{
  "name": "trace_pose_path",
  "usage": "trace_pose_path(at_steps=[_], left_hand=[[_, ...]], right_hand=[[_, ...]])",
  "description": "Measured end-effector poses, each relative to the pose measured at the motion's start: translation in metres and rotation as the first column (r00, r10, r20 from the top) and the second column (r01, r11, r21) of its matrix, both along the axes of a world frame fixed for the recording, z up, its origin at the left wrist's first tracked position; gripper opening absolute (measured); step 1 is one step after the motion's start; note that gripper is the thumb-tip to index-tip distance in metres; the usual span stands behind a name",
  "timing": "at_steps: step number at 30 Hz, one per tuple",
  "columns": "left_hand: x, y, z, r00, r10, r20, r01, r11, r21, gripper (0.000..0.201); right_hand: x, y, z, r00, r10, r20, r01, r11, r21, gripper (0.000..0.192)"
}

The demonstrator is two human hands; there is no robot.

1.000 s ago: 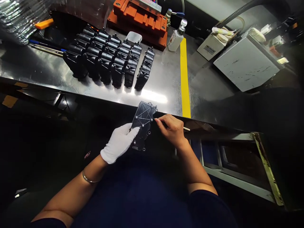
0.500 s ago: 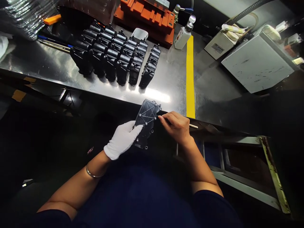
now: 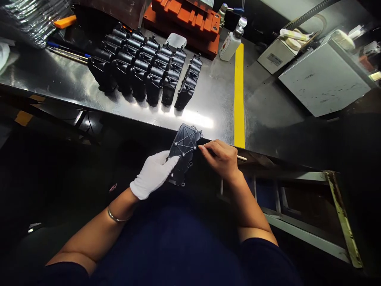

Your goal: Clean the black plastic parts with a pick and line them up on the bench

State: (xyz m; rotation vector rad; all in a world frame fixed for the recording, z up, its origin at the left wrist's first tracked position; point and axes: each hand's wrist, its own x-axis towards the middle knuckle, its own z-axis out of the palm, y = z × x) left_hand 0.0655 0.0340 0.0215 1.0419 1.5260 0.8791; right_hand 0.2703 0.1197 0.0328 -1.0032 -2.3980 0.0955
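**Two hands, one ribbed cover at the bench's near edge**

Two hands meet just past the near edge of the steel bench (image 3: 59,85) in the head view. My left hand (image 3: 153,174), in a white glove, has its fingers wrapped round the lower half of a black ribbed plastic cover (image 3: 185,146), holding it tilted with its far end over the bench edge. My bare right hand (image 3: 222,159) is pinched narrow on a thin pale stick (image 3: 241,158), whose tail juts out behind the knuckles; its tip sits at the cover's right rim, though whether it touches I cannot tell.

Further back, rows of black housings (image 3: 149,69) stand in tight ranks near the bench's far edge, with an orange fixture (image 3: 184,20) behind them and a white pump bottle (image 3: 230,41) just beside its right end. A yellow stripe (image 3: 239,95) runs from far edge to near edge, and a grey box (image 3: 324,79) lies to its right.

As I judge it, the step in hand is working the stick along the cover's rim. The next move calls for a steady left-hand hold and a small, controlled stroke of the tip.
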Motion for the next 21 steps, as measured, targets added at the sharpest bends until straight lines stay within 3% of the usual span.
trace_pose_path(at_steps=[11, 16, 21], left_hand=[[-0.004, 0.001, 0.001, 1.000, -0.021, -0.019, 0.021, 1.000, 0.003, 0.031], [-0.002, 0.003, 0.004, 0.999, 0.025, -0.038, -0.024, 1.000, 0.015, 0.033], [-0.001, 0.008, 0.004, 0.995, 0.059, -0.074, -0.056, 0.997, 0.052, 0.026]], right_hand=[[0.006, 0.025, 0.013, 0.961, 0.195, 0.198, -0.178, 0.979, -0.102, 0.029], [0.001, 0.028, 0.016, 0.952, 0.136, 0.274, -0.142, 0.990, 0.000, 0.033], [-0.009, 0.022, 0.007, 0.980, 0.016, 0.196, -0.034, 0.995, 0.089, 0.033]])
